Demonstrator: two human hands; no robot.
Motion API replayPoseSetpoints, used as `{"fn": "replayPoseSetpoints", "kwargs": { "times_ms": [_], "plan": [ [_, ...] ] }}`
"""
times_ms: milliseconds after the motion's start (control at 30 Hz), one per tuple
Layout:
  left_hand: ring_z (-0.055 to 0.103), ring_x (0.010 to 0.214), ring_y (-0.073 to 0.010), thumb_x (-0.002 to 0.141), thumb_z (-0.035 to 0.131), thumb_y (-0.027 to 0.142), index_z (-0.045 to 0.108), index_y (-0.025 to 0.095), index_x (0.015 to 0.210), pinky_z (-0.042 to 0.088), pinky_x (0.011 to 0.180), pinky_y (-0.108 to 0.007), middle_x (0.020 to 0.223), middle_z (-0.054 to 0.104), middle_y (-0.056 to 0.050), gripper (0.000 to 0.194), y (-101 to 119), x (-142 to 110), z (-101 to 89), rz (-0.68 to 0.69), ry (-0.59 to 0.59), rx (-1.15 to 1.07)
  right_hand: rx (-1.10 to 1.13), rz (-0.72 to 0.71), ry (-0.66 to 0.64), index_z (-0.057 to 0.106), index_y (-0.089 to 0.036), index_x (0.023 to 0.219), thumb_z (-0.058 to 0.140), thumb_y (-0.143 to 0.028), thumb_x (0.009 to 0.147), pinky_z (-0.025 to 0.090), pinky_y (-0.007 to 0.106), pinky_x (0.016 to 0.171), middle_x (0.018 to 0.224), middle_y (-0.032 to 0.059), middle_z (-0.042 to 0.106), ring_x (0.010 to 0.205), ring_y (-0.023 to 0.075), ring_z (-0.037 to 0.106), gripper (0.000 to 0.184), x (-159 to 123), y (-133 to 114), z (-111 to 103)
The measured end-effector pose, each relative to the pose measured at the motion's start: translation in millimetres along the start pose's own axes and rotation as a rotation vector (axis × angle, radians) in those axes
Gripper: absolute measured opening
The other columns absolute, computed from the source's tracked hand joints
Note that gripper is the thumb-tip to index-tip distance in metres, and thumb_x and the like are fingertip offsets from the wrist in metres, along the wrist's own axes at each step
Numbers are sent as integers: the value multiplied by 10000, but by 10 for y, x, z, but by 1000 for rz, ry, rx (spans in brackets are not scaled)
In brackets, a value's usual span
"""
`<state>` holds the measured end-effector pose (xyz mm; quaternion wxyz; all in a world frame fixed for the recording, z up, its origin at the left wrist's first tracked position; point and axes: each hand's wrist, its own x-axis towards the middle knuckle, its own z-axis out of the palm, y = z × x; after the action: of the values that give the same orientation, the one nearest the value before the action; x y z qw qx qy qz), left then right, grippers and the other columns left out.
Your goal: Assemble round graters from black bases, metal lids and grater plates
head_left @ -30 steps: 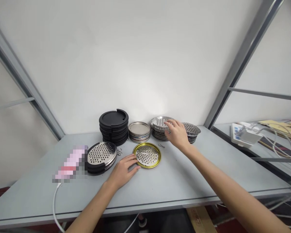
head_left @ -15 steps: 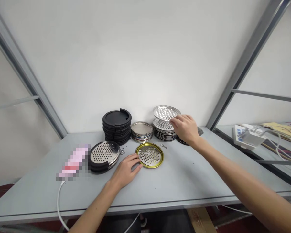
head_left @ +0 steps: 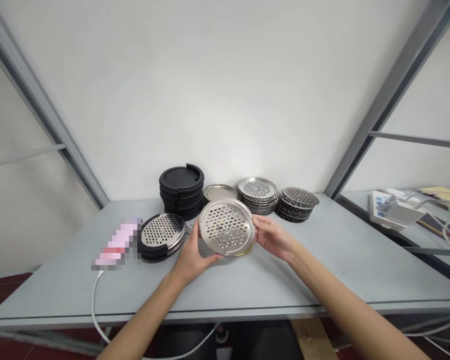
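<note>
Between my two hands a round silver grater disc (head_left: 227,227) is raised and tilted, its perforated face toward me. My left hand (head_left: 191,260) is closed on its lower left edge, thumb along the bottom. My right hand (head_left: 273,239) pinches the right edge. Below the disc, a sliver of the gold-rimmed grater disc (head_left: 249,249) shows on the table; most of it is hidden. Left of my left hand lies a grater assembly with a black holder (head_left: 161,232). Small metal clips (head_left: 188,229) sit beside it, partly covered.
At the back stand a stack of black round holders (head_left: 182,192), a stack of plain metal lids (head_left: 220,191), a stack of silver grater discs (head_left: 258,195) and a stack of darker grater discs (head_left: 296,202). A blurred phone-like object (head_left: 118,244) with a white cable lies left. A power strip (head_left: 388,207) is right.
My right hand has brought the silver grater disc from above its stack down to the front middle. My left hand has moved from the gold-rimmed disc onto the silver one.
</note>
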<state>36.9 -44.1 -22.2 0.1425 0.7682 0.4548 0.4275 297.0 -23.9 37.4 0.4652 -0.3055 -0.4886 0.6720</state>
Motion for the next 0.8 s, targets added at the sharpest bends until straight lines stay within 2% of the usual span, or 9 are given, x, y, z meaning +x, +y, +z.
{"fn": "replayPoseSetpoints", "kwargs": {
  "times_ms": [100, 200, 300, 367, 467, 533, 633, 700, 800],
  "plan": [
    [410, 1347, -365, 691, 775, 531, 12, 252, 1524, 368, 1086, -524, 1528, 316, -183, 1164, 25, 4, 0, -24, -31, 5, -18, -12, 71, 684, -208, 1002, 758, -443, 713, 484, 281, 635, 743, 21, 663, 638, 139, 581, 379, 23, 134, -101],
    [421, 1336, -368, 693, 766, 546, 68, 238, 1520, 374, 1073, -533, 1492, 373, -187, 1125, 44, 26, 19, -42, -104, 19, -138, -89, 171, 628, -264, 1189, 720, -443, 753, 504, 344, 770, 874, 26, 702, 808, 191, 638, 481, 20, 256, -224],
    [405, 1341, -360, 699, 749, 565, 179, 204, 1497, 355, 1087, -526, 1457, 411, -189, 1045, 60, 64, 51, -30, -166, 65, -376, -172, 260, 649, -237, 1195, 662, -404, 788, 471, 403, 906, 992, 51, 714, 970, 239, 631, 440, 21, 353, -323],
    [407, 1335, -356, 715, 726, 575, 225, 184, 1480, 346, 1092, -522, 1436, 427, -193, 994, 70, 87, 73, -23, -191, 109, -546, -221, 292, 643, -224, 1218, 621, -363, 800, 437, 429, 971, 1143, 72, 687, 1084, 265, 597, 442, 29, 400, -358],
    [427, 1315, -352, 741, 683, 599, 313, 164, 1436, 344, 1089, -517, 1389, 473, -192, 900, 80, 101, 98, -24, -224, 160, -726, -269, 284, 598, -224, 1279, 565, -354, 818, 422, 453, 1010, 1331, 80, 590, 1222, 285, 523, 480, 43, 457, -374],
    [405, 1333, -357, 745, 658, 627, 360, 153, 1405, 326, 1100, -520, 1382, 480, -196, 866, 82, 98, 109, -47, -245, 193, -815, -285, 270, 565, -215, 1315, 544, -376, 830, 394, 479, 1050, 1370, 85, 558, 1276, 294, 482, 511, 47, 493, -374],
    [308, 1396, -382, 728, 640, 670, 379, 143, 1395, 291, 1116, -537, 1466, 384, -218, 890, 77, 87, 118, -110, -267, 246, -949, -265, 278, 552, -187, 1330, 538, -398, 834, 308, 527, 1117, 1389, 100, 541, 1373, 323, 367, 539, 42, 537, -373],
    [253, 1422, -393, 716, 633, 693, 393, 143, 1389, 279, 1121, -543, 1531, 275, -221, 901, 66, 81, 120, -148, -280, 271, -1019, -226, 292, 564, -165, 1316, 539, -401, 832, 292, 544, 1125, 1390, 116, 538, 1410, 336, 299, 539, 38, 556, -375],
    [225, 1437, -381, 715, 621, 708, 411, 138, 1378, 266, 1137, -528, 1567, 196, -209, 899, 38, 69, 119, -171, -295, 279, -1079, -211, 291, 598, -138, 1271, 535, -412, 827, 320, 554, 1105, 1339, 141, 576, 1368, 350, 358, 526, 41, 580, -391]
  ]
}}
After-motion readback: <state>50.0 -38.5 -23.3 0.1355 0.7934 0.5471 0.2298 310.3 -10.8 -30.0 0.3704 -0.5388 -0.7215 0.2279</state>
